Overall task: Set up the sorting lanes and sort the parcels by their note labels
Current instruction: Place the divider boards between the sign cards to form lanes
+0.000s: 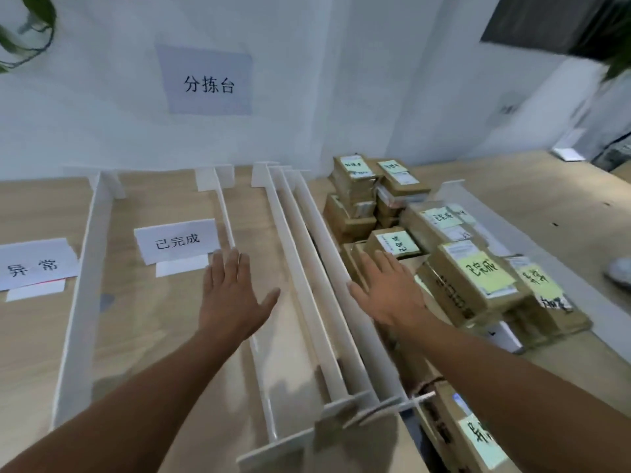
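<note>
**Sorting table, viewed from above the hands.**

Far left: the 异常 card [36,266] is stood on the table [27,336]. Beside it a first divider [85,268] is laid with its long axis running from the lower left of the frame up toward the wall.

Left of centre: the 已完成 card [177,240] is set in a lane closed on its right by a thin second divider [225,213]. The left hand [232,295] is held flat, palm down, fingers straight and spread, with nothing gripped. Its fingertips are just beside the second divider and its thumb is pointed toward the bunch.

Centre: three spare boards, the bunch [304,254], are packed side by side and not yet spaced into lanes. Their long axis is run from upper centre to lower centre-right, so the bunch is placed between the two hands.

Right of centre: the right hand [386,295] is likewise flat and open. Its thumb is at the outermost board and its fingers are extended over the nearest parcel; contact cannot be told.

Right: the parcels [471,278] are stacked close against the bunch, note labels upward. The right hand is judged nearer the outer board. Room for a further lane is judged blocked by the stack.
</note>
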{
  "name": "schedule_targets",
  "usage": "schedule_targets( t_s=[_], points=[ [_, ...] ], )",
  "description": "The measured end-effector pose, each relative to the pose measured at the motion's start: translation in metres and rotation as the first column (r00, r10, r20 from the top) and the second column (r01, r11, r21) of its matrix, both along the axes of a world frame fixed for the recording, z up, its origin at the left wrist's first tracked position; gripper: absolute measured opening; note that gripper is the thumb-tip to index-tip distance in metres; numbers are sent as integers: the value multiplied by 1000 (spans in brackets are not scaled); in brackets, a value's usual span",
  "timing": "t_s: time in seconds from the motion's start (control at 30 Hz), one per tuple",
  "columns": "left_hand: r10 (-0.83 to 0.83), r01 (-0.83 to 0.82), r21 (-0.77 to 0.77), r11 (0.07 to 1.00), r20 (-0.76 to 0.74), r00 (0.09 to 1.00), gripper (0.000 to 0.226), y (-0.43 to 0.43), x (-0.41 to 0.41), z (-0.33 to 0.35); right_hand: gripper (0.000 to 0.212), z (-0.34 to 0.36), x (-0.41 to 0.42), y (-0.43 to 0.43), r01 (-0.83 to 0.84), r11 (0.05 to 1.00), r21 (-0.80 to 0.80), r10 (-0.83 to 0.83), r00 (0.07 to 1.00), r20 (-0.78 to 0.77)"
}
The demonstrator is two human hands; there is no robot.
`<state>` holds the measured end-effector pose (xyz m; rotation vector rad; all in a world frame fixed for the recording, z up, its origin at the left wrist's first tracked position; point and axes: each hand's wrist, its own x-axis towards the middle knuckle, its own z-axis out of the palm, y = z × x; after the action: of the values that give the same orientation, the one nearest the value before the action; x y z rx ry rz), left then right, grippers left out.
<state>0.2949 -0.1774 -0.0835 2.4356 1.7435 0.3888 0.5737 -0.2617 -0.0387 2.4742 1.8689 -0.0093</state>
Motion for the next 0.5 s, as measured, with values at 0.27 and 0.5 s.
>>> schedule_targets(
  t_s=[0.27, 0.5],
  points=[
    [21, -21, -108, 994, 3, 1000, 102, -18, 104, -48, 79, -41, 37, 11, -115, 993, -8, 114, 993, -42],
    [187, -159, -380, 911, 39, 982, 68, -40, 152, -93, 53, -94, 1, 20, -206, 978, -7, 205, 973, -108]
  ],
)
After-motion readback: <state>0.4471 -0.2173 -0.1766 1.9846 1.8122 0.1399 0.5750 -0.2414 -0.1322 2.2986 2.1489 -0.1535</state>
